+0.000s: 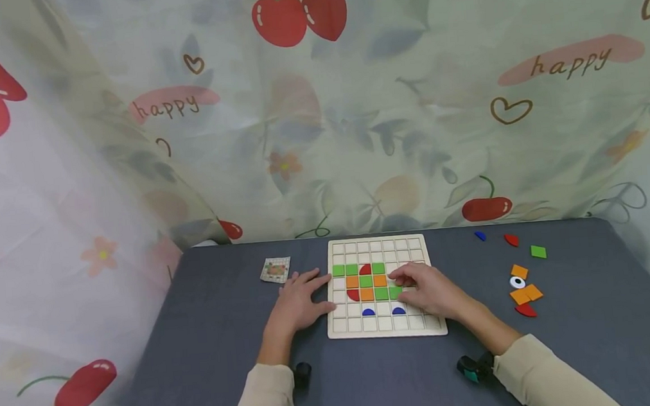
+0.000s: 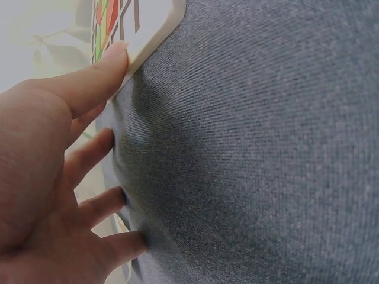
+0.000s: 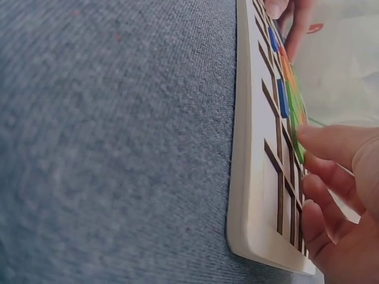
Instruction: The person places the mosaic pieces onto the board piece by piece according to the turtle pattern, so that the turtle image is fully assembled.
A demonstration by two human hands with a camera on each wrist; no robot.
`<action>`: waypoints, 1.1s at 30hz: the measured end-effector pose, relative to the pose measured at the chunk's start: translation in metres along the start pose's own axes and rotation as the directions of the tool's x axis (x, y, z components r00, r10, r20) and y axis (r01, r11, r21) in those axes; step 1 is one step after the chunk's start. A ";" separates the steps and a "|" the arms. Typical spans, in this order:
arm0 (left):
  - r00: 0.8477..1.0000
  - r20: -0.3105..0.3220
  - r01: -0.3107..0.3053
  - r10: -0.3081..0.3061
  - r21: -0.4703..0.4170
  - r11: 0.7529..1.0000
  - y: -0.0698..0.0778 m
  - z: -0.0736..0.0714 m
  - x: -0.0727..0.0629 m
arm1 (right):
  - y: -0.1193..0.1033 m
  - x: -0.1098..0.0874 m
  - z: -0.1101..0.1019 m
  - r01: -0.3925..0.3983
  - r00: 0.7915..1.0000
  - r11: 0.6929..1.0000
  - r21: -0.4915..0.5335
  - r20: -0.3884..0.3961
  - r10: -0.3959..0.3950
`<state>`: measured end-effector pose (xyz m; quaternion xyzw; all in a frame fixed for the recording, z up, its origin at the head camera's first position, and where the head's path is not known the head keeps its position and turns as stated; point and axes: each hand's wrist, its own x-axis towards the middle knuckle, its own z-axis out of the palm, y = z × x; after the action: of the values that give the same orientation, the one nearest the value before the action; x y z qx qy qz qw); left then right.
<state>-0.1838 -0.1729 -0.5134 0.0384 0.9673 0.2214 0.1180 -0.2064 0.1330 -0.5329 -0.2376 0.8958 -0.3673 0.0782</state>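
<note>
A pale gridded board (image 1: pixel 386 328) lies on the table, with green, orange, red and blue pieces in its squares. My left hand (image 1: pixel 297 302) spreads its fingers at the board's left side; its thumb (image 2: pixel 116 56) rests on the rim. At the right end of a row, my right hand (image 1: pixel 425 286) pinches a green square tile (image 3: pixel 298 149) between thumb and bent index finger. The remaining right fingers curl above the grid, partly hiding its right squares. Two blue segments (image 1: pixel 398 311) sit in the row below. A red piece (image 1: pixel 365 269) lies between green squares higher up.
A small picture card (image 1: pixel 275 270) lies left of the board. Toward the table's right are loose pieces: a blue segment (image 1: pixel 481 236), red quarter-rounds (image 1: pixel 512 240), a green square (image 1: pixel 538 251), orange squares (image 1: pixel 519 271) and a white ring-shaped piece (image 1: pixel 517 282). A patterned curtain (image 1: pixel 346 182) hangs behind.
</note>
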 end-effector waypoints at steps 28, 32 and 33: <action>1.000 0.011 -0.013 0.013 -0.006 1.000 -0.004 0.002 0.001 | 0.036 -0.031 -0.062 -0.198 0.977 0.882 -0.427 -0.155 0.145; 1.000 0.005 -0.017 0.017 -0.009 1.000 -0.004 0.002 0.001 | 0.053 -0.035 -0.079 -0.249 0.963 0.885 -0.394 -0.200 0.182; 1.000 0.004 -0.017 0.017 -0.010 1.000 -0.004 0.002 0.001 | 0.057 -0.036 -0.084 -0.263 0.958 0.887 -0.378 -0.211 0.194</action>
<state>-0.1849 -0.1756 -0.5169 0.0464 0.9655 0.2271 0.1185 -0.2223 0.2370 -0.5134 -0.1092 0.9772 -0.1818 -0.0051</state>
